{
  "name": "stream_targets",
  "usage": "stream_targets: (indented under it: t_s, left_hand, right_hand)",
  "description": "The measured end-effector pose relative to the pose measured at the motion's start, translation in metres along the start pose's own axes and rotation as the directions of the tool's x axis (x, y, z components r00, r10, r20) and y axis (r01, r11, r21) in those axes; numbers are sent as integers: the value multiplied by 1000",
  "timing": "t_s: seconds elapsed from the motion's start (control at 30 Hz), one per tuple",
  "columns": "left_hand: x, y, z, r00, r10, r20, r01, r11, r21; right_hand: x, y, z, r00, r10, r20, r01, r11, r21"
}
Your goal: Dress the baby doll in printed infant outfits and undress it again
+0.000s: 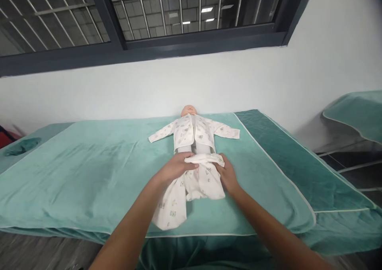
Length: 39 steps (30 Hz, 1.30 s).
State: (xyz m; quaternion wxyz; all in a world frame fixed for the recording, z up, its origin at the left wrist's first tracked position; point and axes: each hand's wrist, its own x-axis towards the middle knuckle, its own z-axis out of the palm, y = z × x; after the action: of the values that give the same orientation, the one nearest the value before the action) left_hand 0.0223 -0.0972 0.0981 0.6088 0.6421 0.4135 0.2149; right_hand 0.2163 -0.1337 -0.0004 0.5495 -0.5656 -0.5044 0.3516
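A baby doll (189,110) lies on its back on the green bed, head toward the wall. It wears a white printed jacket (183,132) that hangs open down the front, its sleeves spread to both sides. White printed baby pants (205,178) are around the doll's lower legs, one pant leg stretching toward the front edge. My left hand (178,165) is closed on the left side of the waistband. On the other side, my right hand (228,174) grips the waistband's right end. The doll's feet are hidden by the cloth.
The bed has a green velvety cover (89,174) with pale piping and a face hole (23,146) at far left. A white wall (134,87) and a barred window (167,47) stand behind. Another green padded surface (358,112) is at right.
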Motion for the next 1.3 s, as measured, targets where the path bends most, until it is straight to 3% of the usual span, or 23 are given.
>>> stream_targets:
  t_s: [0.17, 0.4, 0.57, 0.7, 0.77, 0.83, 0.97, 1.07, 1.13, 1.23, 1.3]
  left_hand:
    - [28, 5, -2, 976, 179, -123, -150, 965, 213]
    - [48, 0, -1, 896, 328, -298, -225, 916, 331]
    - [64, 5, -2, 869, 375, -322, -229, 883, 411]
    - [79, 5, -6, 837, 400, -373, -244, 883, 401]
    - [82, 4, -9, 836, 378, -397, -239, 903, 357]
    - [81, 2, -14, 862, 331, -384, -238, 933, 269]
    - [65, -7, -30, 953, 238, -189, -248, 968, -33]
    - [55, -21, -40, 976, 188, -111, -212, 937, -279]
    - [54, -31, -42, 978, 176, -111, -206, 897, -391]
    - [58, -36, -39, 971, 182, -153, -232, 858, -458]
    - [62, -33, -36, 965, 186, -184, -252, 847, -468]
  right_hand:
    - [25, 3, 3, 997, -62, -52, 59, 997, -51]
    - [46, 8, 4, 997, 66, 29, -71, 975, 209]
    - [58, 9, 4, 994, -70, -82, 71, 997, 15]
    - [77, 12, 3, 980, -167, -107, 152, 979, -137]
    - [86, 14, 1, 977, -191, -94, 170, 967, -188]
    - [92, 17, -2, 978, -202, -55, 184, 955, -231]
    - [88, 17, -10, 972, -230, 40, 231, 929, -290]
    - [78, 1, -16, 923, -364, 124, 385, 870, -309]
    - [76, -20, -16, 884, -391, 255, 453, 852, -263]
    - [87, -58, -8, 845, -210, 492, 363, 900, -241]
    - [103, -78, 1, 782, -82, 617, 307, 913, -268]
